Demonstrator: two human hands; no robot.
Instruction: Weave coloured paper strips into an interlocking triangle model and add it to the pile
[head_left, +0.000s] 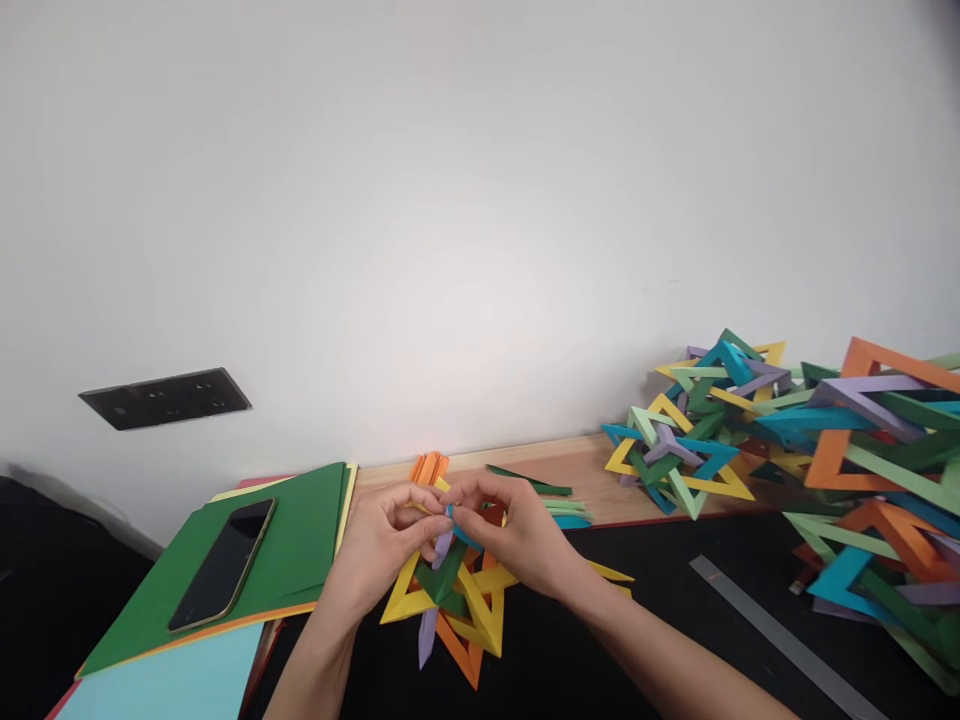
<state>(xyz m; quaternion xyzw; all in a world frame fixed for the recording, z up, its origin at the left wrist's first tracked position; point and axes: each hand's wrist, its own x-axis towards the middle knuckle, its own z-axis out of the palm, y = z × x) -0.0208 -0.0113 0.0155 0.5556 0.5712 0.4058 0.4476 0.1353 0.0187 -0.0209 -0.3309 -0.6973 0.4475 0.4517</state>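
Note:
A part-built paper star (480,612) of folded yellow, green, orange and purple strips hangs below my hands, over the black tabletop. My left hand (384,540) pinches a purple strip at its upper side. Opposite it, my right hand (517,530) pinches a blue paper strip (465,535), and the fingertips of both hands meet there. Fingers hide the exact joint between the two strips. Behind my hands stand folded orange strips (429,468), and light green strips (566,508) lie to their right.
A phone (223,565) rests on stacked green paper (300,530) at the left. Finished paper stars (667,450) crowd the right side. A ruler (780,635) lies on the black surface (637,650). A socket panel (169,398) is on the wall behind.

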